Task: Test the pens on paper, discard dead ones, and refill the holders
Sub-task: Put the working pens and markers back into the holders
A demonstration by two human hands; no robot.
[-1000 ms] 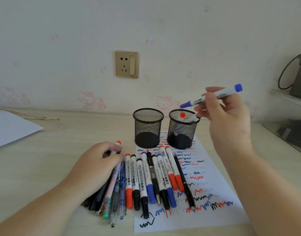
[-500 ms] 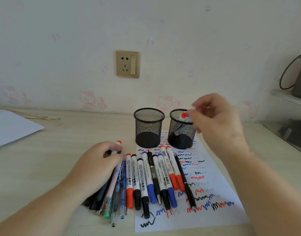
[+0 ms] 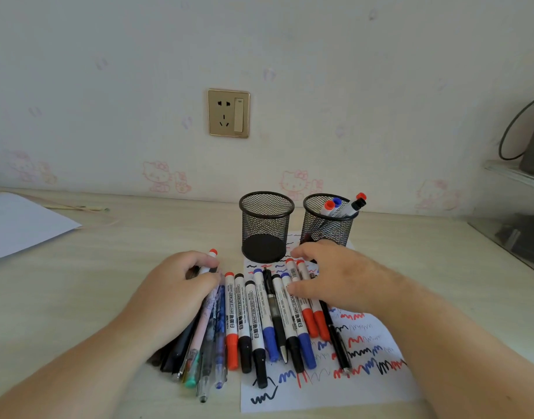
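A single head-worn, wide-angle view looks forward and down from just above the near edge of the pale wood-grain worktop [image 3: 78, 282], facing the white wall with faint pink cartoon prints [image 3: 289, 71] and its gold socket plate [image 3: 228, 113] straight ahead. Both forearms enter from the bottom corners, so the hands sit close under the lens: the left hand [image 3: 175, 285] left of centre, the right hand [image 3: 338, 276] right of centre. Two black wire-mesh holders [image 3: 265, 225] stand mid-frame, beyond the hands. The wide lens bows the worktop's far edge and tilts the glass shelf [image 3: 513, 173] at the right margin.
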